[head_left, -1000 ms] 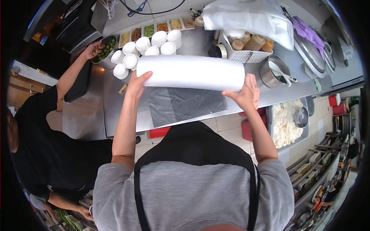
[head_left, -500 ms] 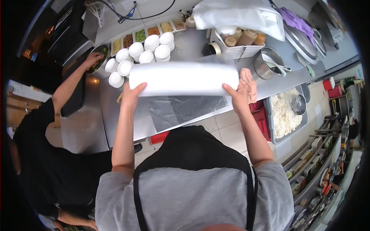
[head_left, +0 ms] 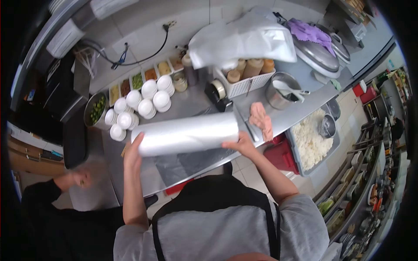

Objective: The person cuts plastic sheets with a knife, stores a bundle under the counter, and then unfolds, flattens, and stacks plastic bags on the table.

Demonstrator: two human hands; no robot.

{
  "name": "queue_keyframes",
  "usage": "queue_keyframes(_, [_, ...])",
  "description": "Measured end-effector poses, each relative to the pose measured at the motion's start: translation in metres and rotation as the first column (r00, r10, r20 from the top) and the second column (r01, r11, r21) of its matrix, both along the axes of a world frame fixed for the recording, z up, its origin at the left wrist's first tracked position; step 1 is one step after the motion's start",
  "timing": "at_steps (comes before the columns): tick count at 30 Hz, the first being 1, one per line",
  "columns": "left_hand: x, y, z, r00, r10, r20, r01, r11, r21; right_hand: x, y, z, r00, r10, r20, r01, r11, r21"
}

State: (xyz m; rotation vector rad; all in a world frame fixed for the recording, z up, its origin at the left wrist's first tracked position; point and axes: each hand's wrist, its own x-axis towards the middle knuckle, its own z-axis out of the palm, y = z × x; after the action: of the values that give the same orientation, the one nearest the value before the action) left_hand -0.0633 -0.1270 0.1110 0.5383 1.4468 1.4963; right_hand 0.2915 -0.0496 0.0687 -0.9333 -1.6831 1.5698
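Note:
A thick roll of whitish plastic film (head_left: 186, 134) spans the space in front of me, above the steel counter (head_left: 130, 174). My left hand (head_left: 133, 152) grips its left end, thumb on the near side. At the other end my right hand (head_left: 242, 145) holds the roll, its thumb along the lower edge. Most of the fingers are hidden beneath the roll. Under it, a thin grey plastic sheet (head_left: 167, 168) lies flat on the counter, partly covered from view. A crumpled pink cloth (head_left: 260, 119) rests just beyond my right hand.
Stacked white cups (head_left: 146, 106) stand behind the roll. A white basket of sauce bottles (head_left: 248, 85), a tape dispenser (head_left: 216, 92) and a steel pot (head_left: 278, 98) are farther back. At left is a co-worker's blurred hand (head_left: 82, 177). A grey tub of rice (head_left: 311, 148) sits at right.
The roll, still in both hands, has moved left and lower in view, its right end now tilted up. The co-worker's hand has left the pot of green pieces. The view has shifted.

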Motion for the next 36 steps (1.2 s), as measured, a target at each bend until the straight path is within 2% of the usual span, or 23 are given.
queue_keyframes(2, [0.009,-0.004,0.022,0.982,-0.006,-0.191,0.01,1.0,0.022,0.001,0.016,-0.007,0.992,-0.048,-0.116,0.014,0.96,-0.281])
queue_keyframes(4, [0.015,-0.005,0.047,0.931,-0.069,-0.36,0.08,0.997,0.017,0.012,0.053,-0.042,0.993,-0.076,-0.088,0.024,0.876,-0.482])
queue_keyframes(6, [0.04,-0.003,0.086,0.893,-0.077,-0.443,0.081,0.997,-0.009,0.025,0.08,-0.001,0.994,-0.026,-0.109,-0.029,0.88,-0.474])
queue_keyframes(8, [0.062,0.005,0.105,0.86,-0.046,-0.509,0.05,0.999,-0.006,0.045,0.128,0.025,0.971,0.194,0.142,-0.192,0.981,-0.03])
queue_keyframes(10, [0.087,0.012,0.113,0.672,-0.111,-0.732,0.011,0.99,-0.141,0.064,0.173,0.074,0.976,-0.083,0.202,0.023,0.959,0.282])
queue_keyframes(11, [0.1,0.018,0.111,0.578,-0.132,-0.805,-0.01,0.986,-0.168,0.076,0.201,0.1,0.974,-0.173,0.148,0.086,0.881,0.465])
queue_keyframes(12, [0.111,0.023,0.11,0.578,-0.132,-0.805,-0.015,0.985,-0.172,0.087,0.228,0.116,0.936,-0.338,0.095,0.234,0.803,0.549])
queue_keyframes(13, [0.121,0.028,0.108,0.453,-0.143,-0.88,-0.033,0.984,-0.177,0.098,0.259,0.132,0.848,-0.53,-0.022,0.286,0.422,0.86])
queue_keyframes(14, [0.128,0.035,0.107,0.319,-0.154,-0.935,-0.05,0.983,-0.179,0.113,0.279,0.151,0.749,-0.663,-0.015,0.25,0.262,0.932])
queue_keyframes(15, [0.135,0.04,0.112,0.33,-0.182,-0.926,-0.072,0.973,-0.217,0.129,0.308,0.152,0.666,-0.742,-0.073,0.22,0.101,0.97])
queue_keyframes(16, [0.14,0.044,0.11,0.33,-0.18,-0.927,-0.078,0.973,-0.217,0.142,0.325,0.151,0.596,-0.803,-0.013,0.249,0.17,0.953])
queue_keyframes(18, [0.149,0.051,0.106,0.14,-0.211,-0.967,-0.02,0.976,-0.216,0.159,0.347,0.146,0.522,-0.851,0.054,0.287,0.235,0.929])
queue_keyframes(20, [0.161,0.059,0.112,0.092,-0.269,-0.959,-0.015,0.962,-0.272,0.169,0.361,0.138,0.55,-0.763,0.338,0.381,0.59,0.712])
queue_keyframes(21, [0.167,0.064,0.114,0.007,-0.267,-0.964,0.031,0.963,-0.266,0.169,0.367,0.138,0.618,-0.698,0.362,0.374,0.666,0.645])
queue_keyframes(22, [0.173,0.068,0.115,-0.079,-0.258,-0.963,0.079,0.961,-0.264,0.167,0.373,0.141,0.617,-0.698,0.363,0.377,0.667,0.643])
queue_keyframes(25, [0.182,0.078,0.114,-0.117,-0.222,-0.968,0.097,0.967,-0.234,0.135,0.386,0.161,0.721,-0.692,0.037,0.43,0.489,0.759])
queue_keyframes(27, [0.185,0.083,0.112,-0.128,-0.206,-0.97,0.109,0.969,-0.22,0.082,0.363,0.195,0.718,-0.671,0.185,0.296,0.535,0.791])
queue_keyframes(29, [0.186,0.085,0.11,-0.134,-0.193,-0.972,0.08,0.976,-0.204,0.016,0.389,0.164,0.753,-0.627,0.202,0.117,0.43,0.895])
queue_keyframes(30, [0.188,0.086,0.11,-0.138,-0.192,-0.972,0.085,0.975,-0.205,-0.014,0.368,0.164,0.782,-0.596,0.186,0.008,0.307,0.952])
queue_keyframes(31, [0.189,0.086,0.11,-0.154,-0.184,-0.971,0.073,0.978,-0.197,-0.037,0.355,0.162,0.705,-0.485,0.517,-0.336,0.413,0.846])
queue_keyframes(33, [0.19,0.086,0.109,-0.171,-0.176,-0.969,0.062,0.98,-0.189,-0.067,0.346,0.11,0.819,-0.32,0.475,-0.397,0.282,0.874])
queue_keyframes(35, [0.19,0.087,0.109,-0.161,-0.195,-0.968,0.031,0.979,-0.202,-0.073,0.339,0.081,0.731,-0.233,0.642,-0.605,0.215,0.767])
queue_keyframes(36, [0.189,0.087,0.109,-0.159,-0.192,-0.968,0.026,0.98,-0.199,-0.071,0.338,0.083,0.732,-0.231,0.641,-0.607,0.209,0.767])
